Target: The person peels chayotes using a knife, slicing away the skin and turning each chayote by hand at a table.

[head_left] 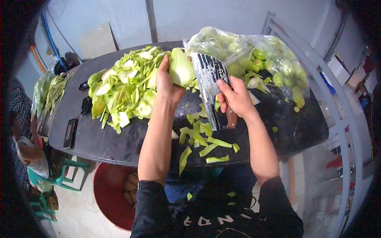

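Note:
My left hand is closed around a large pale green vegetable, smooth and with its skin apparently pared off; its exact kind I cannot make out. A broad cleaver with a brown wooden handle is in my right hand, its blade dark and smeared with pale bits. The blade stands upright just to the right of the vegetable. Beneath it, green peel strips lie scattered on the black table. To the left of my left hand rises a heap of pale green slices.
Clear plastic bags of round green vegetables sit at the table's back right. A phone-like black object lies by the left edge. Below are a red tub and a green stool. Another person is at far left; a metal railing stands right.

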### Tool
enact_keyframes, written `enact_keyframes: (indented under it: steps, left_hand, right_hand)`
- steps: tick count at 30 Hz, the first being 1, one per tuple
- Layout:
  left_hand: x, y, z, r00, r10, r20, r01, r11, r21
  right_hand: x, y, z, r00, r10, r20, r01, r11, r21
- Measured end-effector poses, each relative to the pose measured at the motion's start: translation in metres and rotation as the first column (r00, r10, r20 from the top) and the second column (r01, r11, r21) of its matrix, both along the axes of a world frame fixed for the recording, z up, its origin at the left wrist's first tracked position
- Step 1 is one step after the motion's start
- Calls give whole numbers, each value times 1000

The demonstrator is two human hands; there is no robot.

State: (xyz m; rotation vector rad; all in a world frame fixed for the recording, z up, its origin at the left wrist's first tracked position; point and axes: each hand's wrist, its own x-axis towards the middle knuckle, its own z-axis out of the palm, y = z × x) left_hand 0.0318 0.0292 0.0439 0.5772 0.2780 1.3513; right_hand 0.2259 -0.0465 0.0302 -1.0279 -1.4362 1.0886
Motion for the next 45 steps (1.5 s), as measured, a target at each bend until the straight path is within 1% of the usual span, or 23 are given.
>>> enact_keyframes:
  steps: [2, 4, 10, 15, 17, 20, 22, 25, 29, 31, 32, 34, 35, 36, 37, 39, 41, 42, 45]
  left_hand:
    - [-5, -1, 1, 1000, 3, -27, -2, 1000, 22]
    - [-10, -8, -1, 994, 38, -98, -34, 999, 43]
    - [-10, -16, -3, 985, 19, -174, -2, 995, 97]
    - [2, -28, -3, 986, 0, -166, 7, 999, 43]
    - [7, -30, -6, 987, 2, -158, 3, 1000, 31]
    - [14, -30, -16, 993, 20, -116, -12, 997, 71]
    - [18, -32, -19, 997, -22, -76, 28, 996, 79]
    - [21, -37, -16, 996, -26, -85, 31, 998, 55]
    - [23, -37, -20, 995, -15, -96, 20, 998, 52]
    - [23, -37, -21, 998, -21, -62, 25, 998, 54]
    - [25, -36, -22, 998, -19, -58, 22, 998, 56]
    - [26, -35, -23, 995, 8, -97, -4, 999, 43]
    - [24, -34, -22, 996, 13, -93, -9, 999, 45]
    - [23, -33, -22, 995, -37, -93, 43, 997, 61]
    - [21, -33, -22, 992, -87, -95, 95, 993, 76]
    - [22, -34, -22, 994, -68, -89, 73, 996, 56]
    - [26, -35, -20, 996, -45, -83, 46, 999, 14]
    - [27, -35, -19, 995, -59, -84, 58, 998, -10]
    - [26, -38, -14, 991, -66, -116, 67, 998, 10]
  right_hand:
    - [1, -2, 1, 997, -5, 75, 6, 1000, -3]
    - [-1, -3, 0, 997, 19, 77, -18, 1000, -9]
    - [-2, -3, 1, 997, 54, 63, -52, 998, -34]
    - [-3, -2, -3, 997, 83, -5, -83, 995, -49]
    - [-5, -3, -3, 996, 79, -52, -81, 996, -26]
    - [-5, -1, -5, 993, 76, -92, -79, 997, -23]
    - [-5, -1, -6, 990, 69, -121, -72, 997, -23]
    - [-6, -1, -6, 988, 81, -134, -83, 996, -14]
    - [-11, -2, -7, 985, 52, -161, -53, 999, -2]
    - [-12, 0, -9, 986, 52, -159, -51, 999, 11]
    - [-13, 1, -13, 982, 35, -187, -32, 999, 16]
    - [-15, 2, -12, 977, 23, -210, -18, 1000, 24]
    - [-15, 1, -11, 972, 40, -233, -43, 999, -7]
    - [-15, 0, -9, 965, 57, -257, -70, 997, -40]
    - [-13, -3, -5, 965, 62, -254, -75, 996, -40]
    - [-7, -9, 5, 979, 76, -188, -91, 993, -76]
    - [-5, -10, 8, 981, 69, -183, -86, 993, -83]
    - [-4, -10, 10, 979, 84, -187, -103, 990, -96]
    - [-2, -9, 13, 977, 99, -191, -122, 986, -112]
